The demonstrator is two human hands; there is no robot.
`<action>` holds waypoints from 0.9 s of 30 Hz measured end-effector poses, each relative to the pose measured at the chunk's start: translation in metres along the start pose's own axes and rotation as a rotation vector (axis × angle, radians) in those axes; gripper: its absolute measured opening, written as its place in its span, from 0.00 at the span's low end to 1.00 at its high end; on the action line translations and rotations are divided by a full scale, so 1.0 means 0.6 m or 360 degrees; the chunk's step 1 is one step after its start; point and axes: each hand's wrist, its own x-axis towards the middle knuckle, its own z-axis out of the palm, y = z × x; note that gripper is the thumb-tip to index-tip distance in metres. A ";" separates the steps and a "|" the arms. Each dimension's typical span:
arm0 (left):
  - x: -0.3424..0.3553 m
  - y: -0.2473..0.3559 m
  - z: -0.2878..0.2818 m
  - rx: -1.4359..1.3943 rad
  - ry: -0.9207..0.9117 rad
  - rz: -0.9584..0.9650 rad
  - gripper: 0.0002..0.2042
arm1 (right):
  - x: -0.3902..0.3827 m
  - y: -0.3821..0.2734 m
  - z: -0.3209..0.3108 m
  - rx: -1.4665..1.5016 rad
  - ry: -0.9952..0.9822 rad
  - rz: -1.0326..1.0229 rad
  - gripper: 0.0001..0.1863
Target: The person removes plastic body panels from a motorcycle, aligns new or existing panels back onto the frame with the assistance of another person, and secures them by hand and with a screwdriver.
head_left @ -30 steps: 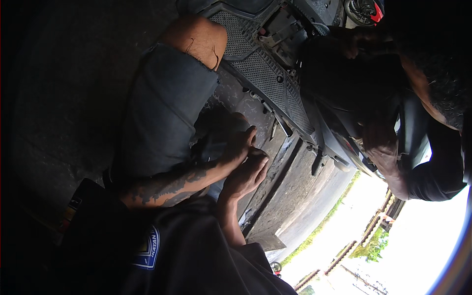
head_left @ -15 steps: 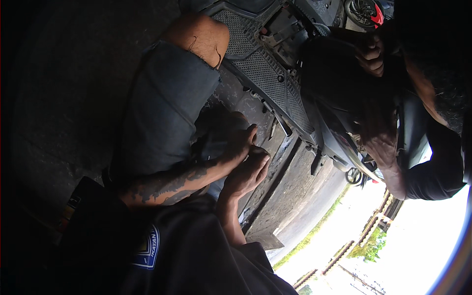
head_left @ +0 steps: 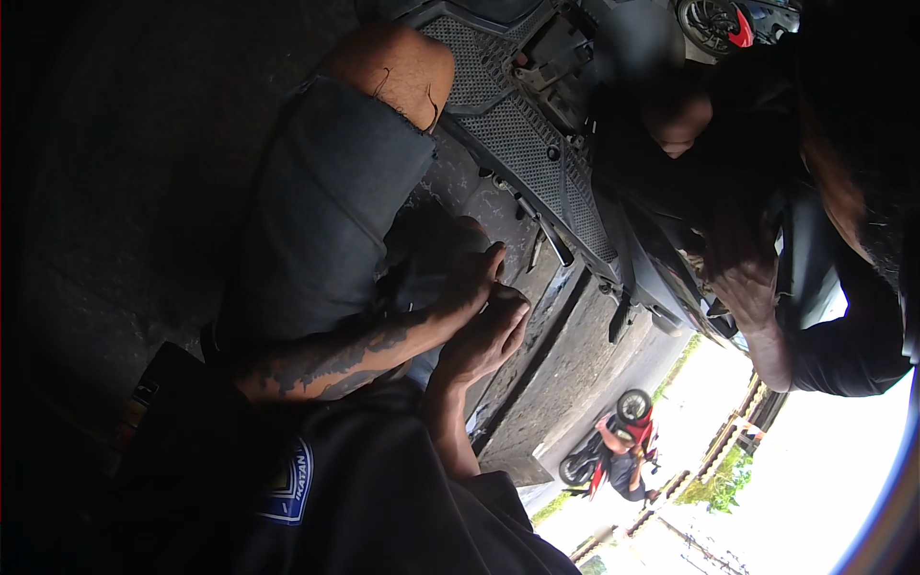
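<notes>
My left hand (head_left: pixel 471 280), below a forearm with dark tattoo-like patches, is closed in front of my bent leg in dark trousers (head_left: pixel 331 206). Against it lies my right hand (head_left: pixel 487 335), its fingers curled inward. Whatever either hand holds, if anything, is hidden by the fingers. Beyond them stands a scooter with a ridged grey footboard (head_left: pixel 522 134) and an opened compartment (head_left: pixel 556 53). Below the footboard's edge a metal lever (head_left: pixel 554 241) sticks out, apart from my hands.
At the right, a co-worker's hand (head_left: pixel 743 264) rests by the scooter's body; the other hand (head_left: pixel 678 113) is smeared by motion. Wooden planks (head_left: pixel 537 383) lie beyond my hands. Outside, a person rides a red motorcycle (head_left: pixel 613 446) on the road. Another wheel (head_left: pixel 707 24) shows at the top right.
A red motorcycle with its rider has come into fuller view on the road. The co-worker's upper hand has moved left and blurred, with a blurred grey shape above it. My hands stay together.
</notes>
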 end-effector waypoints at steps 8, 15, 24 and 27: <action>-0.003 -0.007 -0.002 0.0071 0.0031 0.0030 0.11 | 0.001 0.000 0.004 -0.0097 -0.0029 -0.0013 0.23; 0.001 -0.006 -0.001 0.0119 0.0050 0.0073 0.12 | -0.003 -0.003 0.005 -0.0112 0.0032 0.0010 0.23; -0.001 -0.008 0.005 0.0224 -0.0012 0.0234 0.14 | -0.001 -0.005 0.004 -0.0002 -0.0023 0.0013 0.21; 0.005 -0.008 0.003 0.0232 -0.0003 0.0172 0.13 | -0.001 0.001 0.003 -0.0021 0.0000 -0.0005 0.21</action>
